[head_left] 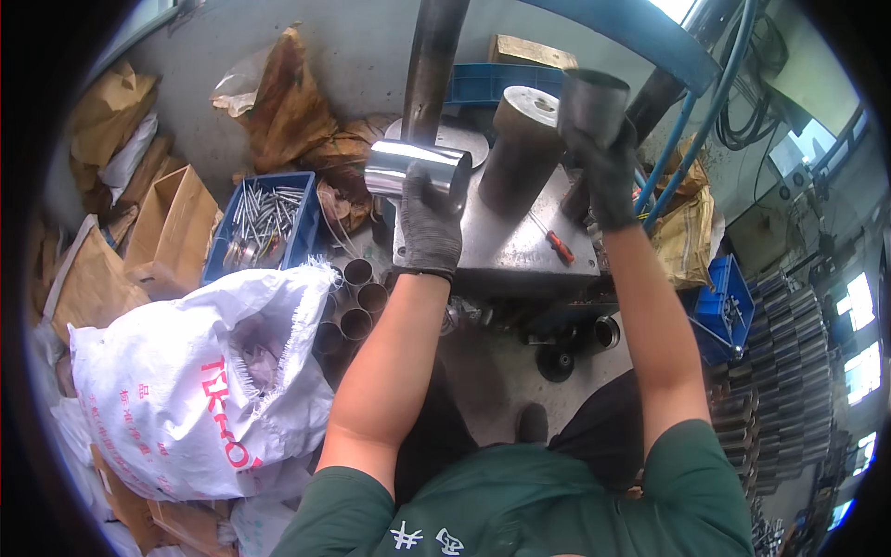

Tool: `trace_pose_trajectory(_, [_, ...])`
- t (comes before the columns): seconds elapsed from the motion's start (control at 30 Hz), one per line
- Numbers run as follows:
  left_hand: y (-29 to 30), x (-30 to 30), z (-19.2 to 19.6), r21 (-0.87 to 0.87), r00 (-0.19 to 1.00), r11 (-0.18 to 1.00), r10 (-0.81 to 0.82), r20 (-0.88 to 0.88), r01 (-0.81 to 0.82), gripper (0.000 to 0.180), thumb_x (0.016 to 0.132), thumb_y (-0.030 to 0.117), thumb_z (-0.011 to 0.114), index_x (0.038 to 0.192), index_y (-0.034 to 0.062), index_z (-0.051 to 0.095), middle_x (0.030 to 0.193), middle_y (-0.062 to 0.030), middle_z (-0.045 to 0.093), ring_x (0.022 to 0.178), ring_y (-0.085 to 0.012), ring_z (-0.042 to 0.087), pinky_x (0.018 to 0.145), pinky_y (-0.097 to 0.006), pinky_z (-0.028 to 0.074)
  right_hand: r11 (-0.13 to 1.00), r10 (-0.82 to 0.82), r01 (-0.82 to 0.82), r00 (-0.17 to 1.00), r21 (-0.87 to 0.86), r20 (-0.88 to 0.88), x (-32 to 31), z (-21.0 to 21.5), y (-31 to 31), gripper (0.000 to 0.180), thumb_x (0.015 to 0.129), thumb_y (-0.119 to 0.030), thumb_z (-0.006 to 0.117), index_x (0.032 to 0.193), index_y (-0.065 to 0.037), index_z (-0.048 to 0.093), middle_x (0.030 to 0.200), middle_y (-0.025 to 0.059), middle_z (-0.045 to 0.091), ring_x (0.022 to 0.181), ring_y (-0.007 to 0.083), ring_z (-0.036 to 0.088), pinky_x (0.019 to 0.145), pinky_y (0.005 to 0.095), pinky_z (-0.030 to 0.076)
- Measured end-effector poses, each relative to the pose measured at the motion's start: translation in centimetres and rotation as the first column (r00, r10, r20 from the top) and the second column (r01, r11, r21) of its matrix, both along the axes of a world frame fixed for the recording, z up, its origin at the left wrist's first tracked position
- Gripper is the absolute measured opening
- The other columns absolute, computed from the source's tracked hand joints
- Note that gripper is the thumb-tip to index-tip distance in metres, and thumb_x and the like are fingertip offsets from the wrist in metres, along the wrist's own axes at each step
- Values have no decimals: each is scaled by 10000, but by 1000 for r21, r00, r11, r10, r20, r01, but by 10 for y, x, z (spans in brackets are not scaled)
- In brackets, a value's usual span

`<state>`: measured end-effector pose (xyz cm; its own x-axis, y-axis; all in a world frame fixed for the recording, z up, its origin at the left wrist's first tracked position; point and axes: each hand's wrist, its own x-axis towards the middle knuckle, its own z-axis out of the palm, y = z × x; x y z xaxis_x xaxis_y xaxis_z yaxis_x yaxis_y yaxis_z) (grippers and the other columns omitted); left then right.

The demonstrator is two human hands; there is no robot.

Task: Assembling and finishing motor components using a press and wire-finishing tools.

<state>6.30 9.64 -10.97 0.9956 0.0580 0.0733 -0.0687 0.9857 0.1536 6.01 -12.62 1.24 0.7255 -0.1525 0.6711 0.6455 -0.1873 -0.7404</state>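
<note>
My left hand [430,232], in a dark grey glove, is closed around a shiny metal sleeve [394,167] lying on its side in the air. My right hand [608,181], gloved alike, grips a duller dark grey sleeve [594,93] higher up and to the right. Between them stands a thick dark cylindrical post [518,167] with a pale round top, on a metal machine table [497,249]. A screwdriver with a red handle [560,247] lies on that table, near its right side. Behind the shiny sleeve rises a dark steel column [429,88].
At the left are a blue bin [311,213] of metal rods, a bulging white woven sack [158,371] and cardboard boxes [167,232]. Several open sleeves [355,323] stand below the table's left side. Blue hoses [691,153] hang at the right, near another blue bin [710,311] and stacked sleeves [780,371].
</note>
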Motion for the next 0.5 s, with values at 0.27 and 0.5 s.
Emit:
trace_pose_trajectory(0.27, [-29,-39,29,190,993,974,-121,-6,120,320,951,248,677,1195,69,574,1158,-65,600,1016,-184,631,932,-347,543,782,-556,476,824,-402,-107,93,2,-23,791,659,-449,910,1222,-10,570,1077,151,720,963,256,712,872,355,560])
trace_pose_trajectory(0.5, [-45,-52,37,392,996,920,-36,81,1,440,899,114,713,1295,60,527,1141,-56,636,1066,-218,643,924,-370,532,623,-663,439,736,-648,-138,108,-12,-33,959,624,-728,801,1294,-86,556,1145,163,716,1174,372,639,1046,461,478])
